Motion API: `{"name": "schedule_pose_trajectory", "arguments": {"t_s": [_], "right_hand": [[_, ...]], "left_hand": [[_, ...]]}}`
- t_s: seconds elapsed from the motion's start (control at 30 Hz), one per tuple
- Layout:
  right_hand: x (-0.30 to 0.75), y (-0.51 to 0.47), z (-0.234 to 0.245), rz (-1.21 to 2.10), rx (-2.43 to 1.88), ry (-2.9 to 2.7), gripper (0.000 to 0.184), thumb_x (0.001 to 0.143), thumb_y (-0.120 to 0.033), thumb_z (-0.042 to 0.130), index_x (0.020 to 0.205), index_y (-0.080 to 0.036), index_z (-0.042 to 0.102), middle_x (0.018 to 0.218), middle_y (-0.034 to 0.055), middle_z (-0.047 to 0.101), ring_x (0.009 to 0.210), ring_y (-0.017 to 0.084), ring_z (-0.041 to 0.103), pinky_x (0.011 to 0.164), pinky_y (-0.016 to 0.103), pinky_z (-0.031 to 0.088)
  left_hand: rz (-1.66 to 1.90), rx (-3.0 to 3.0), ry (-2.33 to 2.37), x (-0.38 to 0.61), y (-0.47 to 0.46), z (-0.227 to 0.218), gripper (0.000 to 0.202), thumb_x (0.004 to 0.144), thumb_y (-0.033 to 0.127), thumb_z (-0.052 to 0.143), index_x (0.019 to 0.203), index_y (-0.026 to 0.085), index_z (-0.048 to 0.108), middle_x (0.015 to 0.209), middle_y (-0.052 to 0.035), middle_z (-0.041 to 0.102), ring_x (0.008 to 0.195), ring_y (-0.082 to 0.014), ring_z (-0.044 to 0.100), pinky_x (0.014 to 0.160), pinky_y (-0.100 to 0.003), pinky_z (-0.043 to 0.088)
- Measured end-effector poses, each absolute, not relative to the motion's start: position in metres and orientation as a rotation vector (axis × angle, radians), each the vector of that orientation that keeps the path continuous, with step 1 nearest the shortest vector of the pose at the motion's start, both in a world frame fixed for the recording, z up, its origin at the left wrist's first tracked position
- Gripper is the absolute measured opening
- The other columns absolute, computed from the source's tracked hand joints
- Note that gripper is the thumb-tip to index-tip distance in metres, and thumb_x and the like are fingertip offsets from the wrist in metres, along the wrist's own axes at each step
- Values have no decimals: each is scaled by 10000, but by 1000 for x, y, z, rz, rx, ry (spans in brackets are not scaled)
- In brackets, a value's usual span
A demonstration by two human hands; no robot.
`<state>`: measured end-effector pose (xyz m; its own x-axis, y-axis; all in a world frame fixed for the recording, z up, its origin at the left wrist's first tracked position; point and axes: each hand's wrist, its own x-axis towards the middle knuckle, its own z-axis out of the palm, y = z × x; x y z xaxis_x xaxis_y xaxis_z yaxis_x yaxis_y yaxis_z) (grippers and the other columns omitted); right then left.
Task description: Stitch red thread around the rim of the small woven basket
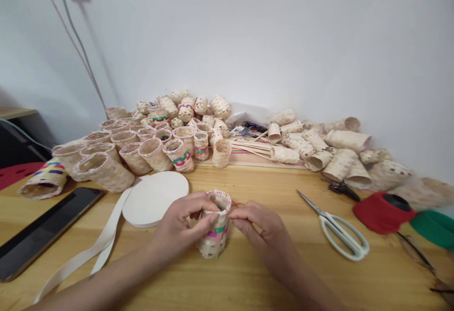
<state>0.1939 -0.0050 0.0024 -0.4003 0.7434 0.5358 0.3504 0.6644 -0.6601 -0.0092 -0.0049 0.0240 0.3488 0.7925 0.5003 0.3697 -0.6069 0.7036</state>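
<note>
A small woven basket (pixel 215 242) with pink and green bands stands upright on the table in front of me. My left hand (pixel 187 219) grips its rim, thumb outside and fingers at the opening. The rim carries a white edging with red stitches. At the rim's right side, my right hand (pixel 257 221) is closed in a pinch. A thin red thread (pixel 238 203) shows between the basket and these fingers. Whether a needle is in the pinch is too small to make out.
A white tape roll (pixel 156 197) lies left, its loose tape (pixel 102 245) trailing forward, beside a dark phone (pixel 46 228). Scissors (pixel 336 230), a red thread spool (pixel 383 212) and a green one (pixel 434 228) lie right. Several woven baskets (pixel 156 154) are heaped along the wall.
</note>
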Motion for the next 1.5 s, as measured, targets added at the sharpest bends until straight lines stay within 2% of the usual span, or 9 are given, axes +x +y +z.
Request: {"name": "schedule_pose_trajectory", "arguments": {"t_s": [0.53,0.67,0.8,0.9,1.13,1.3,1.5], "right_hand": [[193,-7,8,552,-869,-1998,143,857,-144,562,874,-206,689,776,10,669,723,122,602,657,221,446],[192,-9,8,525,-880,-2006,154,852,-127,551,854,-201,686,736,4,644,694,119,576,639,218,420],[189,-11,4,544,-946,-2007,141,862,-150,528,847,-193,661,709,-2,602,680,124,552,629,227,395],[185,-13,0,616,-1004,-1974,144,866,-169,504,812,-186,637,662,-15,558,632,118,525,602,219,383],[182,-13,-10,785,-1050,-1890,205,891,-255,468,735,-182,577,647,-19,546,598,112,511,569,204,382],[183,-13,-12,746,-1067,-1911,218,894,-262,463,709,-183,546,647,-17,547,598,112,508,574,206,374],[183,-7,-9,801,-1153,-1887,211,866,-272,505,698,-181,593,651,-11,554,624,128,516,596,220,371]], "left_hand": [[1221,2220,946,-8,-5,23,139,847,152,558,806,155,690,676,-18,634,597,-109,536,520,-188,383],[1303,2431,903,-7,-8,22,114,860,139,560,839,160,670,708,-31,648,640,-126,552,574,-219,412],[1425,2736,898,-7,-9,14,137,837,73,587,944,144,635,770,-51,664,661,-140,528,600,-257,396],[1390,2816,931,-8,-9,7,164,842,64,582,986,136,613,778,-53,657,660,-146,500,593,-267,380],[1368,2723,916,-4,-10,6,112,871,61,537,931,131,602,770,-56,627,685,-152,469,597,-267,362],[1329,2804,848,-2,-12,9,121,892,78,501,925,124,608,725,-47,605,645,-154,422,556,-283,302],[1268,2917,875,-6,-6,-4,119,898,108,511,972,124,603,675,-32,577,628,-151,429,551,-279,300]]}}
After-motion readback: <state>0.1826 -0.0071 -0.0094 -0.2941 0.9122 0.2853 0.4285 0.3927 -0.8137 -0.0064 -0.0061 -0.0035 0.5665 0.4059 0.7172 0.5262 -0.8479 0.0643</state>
